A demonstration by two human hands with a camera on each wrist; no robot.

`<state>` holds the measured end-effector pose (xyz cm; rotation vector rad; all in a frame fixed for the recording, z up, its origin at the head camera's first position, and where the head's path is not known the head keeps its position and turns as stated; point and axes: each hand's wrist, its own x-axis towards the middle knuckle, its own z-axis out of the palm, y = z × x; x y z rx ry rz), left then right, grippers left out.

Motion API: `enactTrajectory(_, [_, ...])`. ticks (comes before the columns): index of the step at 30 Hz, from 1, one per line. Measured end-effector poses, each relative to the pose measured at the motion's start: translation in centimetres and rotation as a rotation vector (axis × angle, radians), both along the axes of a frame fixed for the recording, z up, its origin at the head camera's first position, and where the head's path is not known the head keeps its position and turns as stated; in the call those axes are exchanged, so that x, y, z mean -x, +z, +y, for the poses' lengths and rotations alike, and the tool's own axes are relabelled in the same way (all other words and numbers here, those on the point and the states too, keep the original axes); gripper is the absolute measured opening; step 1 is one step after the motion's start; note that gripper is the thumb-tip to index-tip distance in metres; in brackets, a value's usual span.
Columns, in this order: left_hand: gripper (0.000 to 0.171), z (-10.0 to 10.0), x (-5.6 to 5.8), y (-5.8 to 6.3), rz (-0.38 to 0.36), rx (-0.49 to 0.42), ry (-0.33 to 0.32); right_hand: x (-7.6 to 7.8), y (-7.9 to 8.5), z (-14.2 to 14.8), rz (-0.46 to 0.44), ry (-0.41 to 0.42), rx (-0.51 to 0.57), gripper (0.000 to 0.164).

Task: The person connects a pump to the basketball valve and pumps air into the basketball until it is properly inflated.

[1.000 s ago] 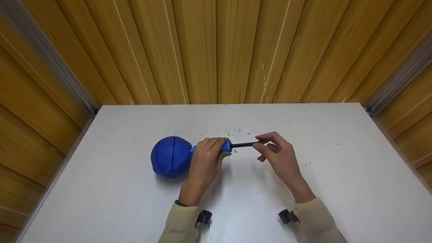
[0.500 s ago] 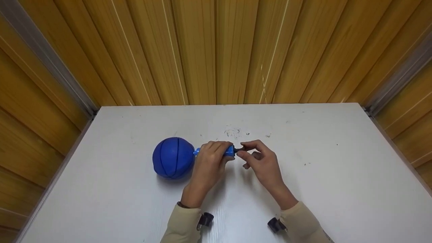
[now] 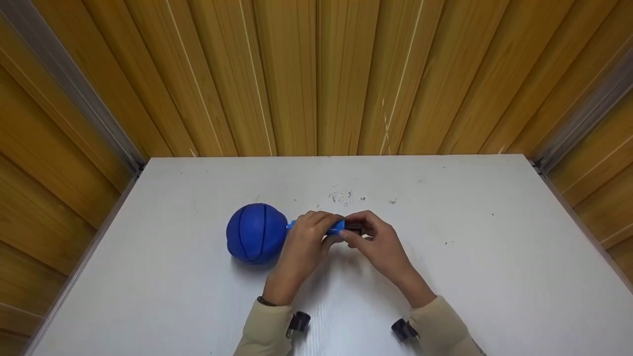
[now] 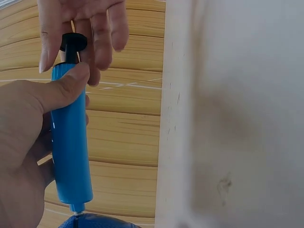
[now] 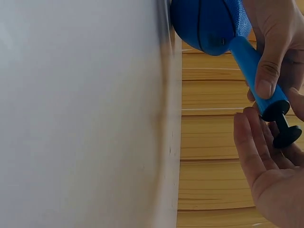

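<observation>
A deflated-looking blue ball (image 3: pixel 257 233) with dark seams sits on the white table. My left hand (image 3: pixel 307 237) grips the blue barrel of a hand pump (image 4: pixel 71 142), thumb along its upper end. The pump's far tip meets the ball. At the other end, the black plunger handle (image 5: pixel 287 137) stands a short way out of the barrel. My right hand (image 3: pixel 378 244) surrounds that handle with fairly straight fingers (image 5: pixel 249 147), close to the left thumb. Both wrist views show the handle between the right hand's fingers, without a tight grasp.
The white table (image 3: pixel 188 301) has small dark scuffs (image 3: pixel 341 198) behind the hands. Wood-patterned panels (image 3: pixel 296 74) rise at its back and sides. Black wrist devices (image 3: pixel 299 321) hang from both sleeves.
The right hand has moved left, taking the plunger from far out to almost fully inside the barrel. Its fingers have spread from a pinch. The left hand and ball shifted only slightly.
</observation>
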<state>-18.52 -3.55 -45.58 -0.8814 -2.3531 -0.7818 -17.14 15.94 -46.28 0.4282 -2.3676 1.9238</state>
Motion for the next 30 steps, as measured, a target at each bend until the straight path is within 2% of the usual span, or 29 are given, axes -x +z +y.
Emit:
enactTrajectory(7, [0.035, -0.2, -0.2, -0.1, -0.045, -0.016, -0.014, 0.0, 0.0, -0.3, -0.032, 0.017, -0.006, 0.035])
enactTrajectory(11, [0.039, -0.8, -0.3, 0.1, -0.081, -0.029, -0.011, 0.2, 0.2, -0.5, -0.015, 0.013, -0.042, 0.033])
enactTrajectory(15, [0.044, -1.7, -0.2, 0.6, -0.114, -0.046, 0.007, 0.5, 0.6, -0.6, -0.008, -0.009, -0.040, 0.030])
enactTrajectory(19, [0.046, -2.9, -0.1, 1.2, -0.136, -0.050, 0.053, 0.8, 0.8, -0.7, -0.027, -0.021, -0.019, 0.030])
enactTrajectory(25, [0.043, -4.4, 0.1, 1.6, -0.122, -0.033, 0.116, 1.0, 0.9, -0.9, -0.044, -0.014, 0.013, 0.033])
enactTrajectory(30, [0.041, -5.2, 0.3, 1.7, -0.071, 0.010, 0.160, 0.9, 0.9, -1.0, -0.038, -0.016, 0.017, 0.033])
